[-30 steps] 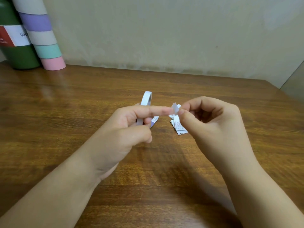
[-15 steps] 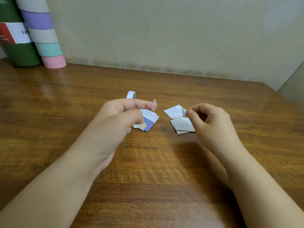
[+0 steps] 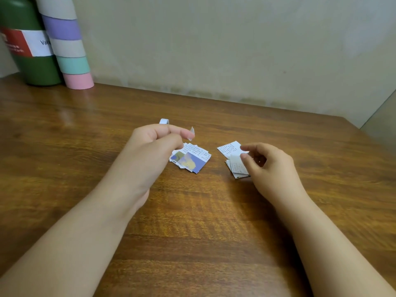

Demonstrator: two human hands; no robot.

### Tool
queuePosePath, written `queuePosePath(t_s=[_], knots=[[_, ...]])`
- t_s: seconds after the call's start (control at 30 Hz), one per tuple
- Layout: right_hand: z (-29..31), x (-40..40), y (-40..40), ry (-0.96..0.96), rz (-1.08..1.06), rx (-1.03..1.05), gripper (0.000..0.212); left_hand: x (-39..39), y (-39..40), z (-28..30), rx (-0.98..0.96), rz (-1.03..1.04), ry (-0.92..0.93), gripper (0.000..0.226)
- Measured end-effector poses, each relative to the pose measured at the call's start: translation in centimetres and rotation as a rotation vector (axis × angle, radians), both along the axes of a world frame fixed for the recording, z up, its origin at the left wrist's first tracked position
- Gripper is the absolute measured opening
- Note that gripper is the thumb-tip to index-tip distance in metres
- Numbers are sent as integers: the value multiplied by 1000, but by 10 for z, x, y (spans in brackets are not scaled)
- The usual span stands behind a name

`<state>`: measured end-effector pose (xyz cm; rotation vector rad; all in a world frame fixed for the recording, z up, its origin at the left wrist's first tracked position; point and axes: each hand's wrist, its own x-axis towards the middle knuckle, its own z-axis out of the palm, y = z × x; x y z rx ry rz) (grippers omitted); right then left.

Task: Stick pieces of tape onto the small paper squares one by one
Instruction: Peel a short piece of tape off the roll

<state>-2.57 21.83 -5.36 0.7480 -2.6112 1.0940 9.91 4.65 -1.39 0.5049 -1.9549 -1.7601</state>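
Left hand [image 3: 154, 144] raised just above the wooden surface [image 3: 192, 221], fingers curled around a small roll of tape [image 3: 164, 121] peeking out at its 12 o'clock edge. Torn piece of tape [image 3: 192, 133] stuck to the tip of the extended forefinger, standing free in the air. Grip here clenched on the roll, with the tape piece clinging, not pinched.

Right hand [image 3: 267, 166] at 3 o'clock from the left, well apart from it. Thumb and forefinger loosely curled, tips close together over the right pile of paper squares [image 3: 234, 162]. Thumb touching or nearly touching the top square; whether that square is actually pinched cannot be told.

Left pile of paper squares [image 3: 190, 157] lying just below the left fingertips, at about 5 o'clock from the tape piece: printed text on some, a blue and yellow picture on the top one. Both piles flat on the surface, near each other but not touching.

Far off at 10 o'clock, against the wall: a green bottle [image 3: 27, 61] and, just beside it, a stack of pastel tape rolls [image 3: 68, 46].

Likely risks from here: tape piece folding onto itself or onto the finger, since it hangs unsupported; two thin squares lifting together from the right pile, being light and stacked loosely; tape landing crooked or catching a neighbouring square if pressed down over a pile.
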Motion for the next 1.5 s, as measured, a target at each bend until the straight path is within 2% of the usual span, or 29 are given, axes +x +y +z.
queuePosePath(t_s=[0.1,0.17,0.3,0.4,0.53,0.7,0.8,0.93,1.0,1.07,1.17,1.23,1.3,1.37,1.5], knots=[[1,12,-9,70,118,56,18,-2,-6,-1,26,37,-6,32],[3,21,-19,85,194,169,20,-3,-10,-1,39,63,4,31],[7,26,-41,97,292,445,36,-5,-18,-3,68,81,3,30],[9,21,-56,101,295,522,47,-4,-20,-2,90,70,1,29],[1,15,-67,36,270,505,55,-2,-20,0,92,51,3,29],[4,15,-63,-24,276,450,26,-1,-20,3,107,56,-12,31],[6,15,-57,34,257,408,12,1,-18,4,97,47,-28,31],[7,16,-51,180,182,428,16,0,-20,4,102,48,-10,31],[14,20,-46,210,144,288,11,-1,-21,3,95,42,5,30],[29,23,-37,73,99,46,10,-1,-22,2,89,35,6,29],[44,30,-25,-479,176,-255,16,0,-22,2,73,31,-14,29],[39,35,-20,-743,223,-295,19,1,-19,3,50,14,-24,29],[30,39,-18,-865,211,-237,19,1,-16,4,26,-6,-33,29],[24,42,-18,-846,153,-83,15,1,-15,4,18,-21,-43,28],[20,46,-15,-410,45,451,30,1,-13,4,14,-68,-59,28]])
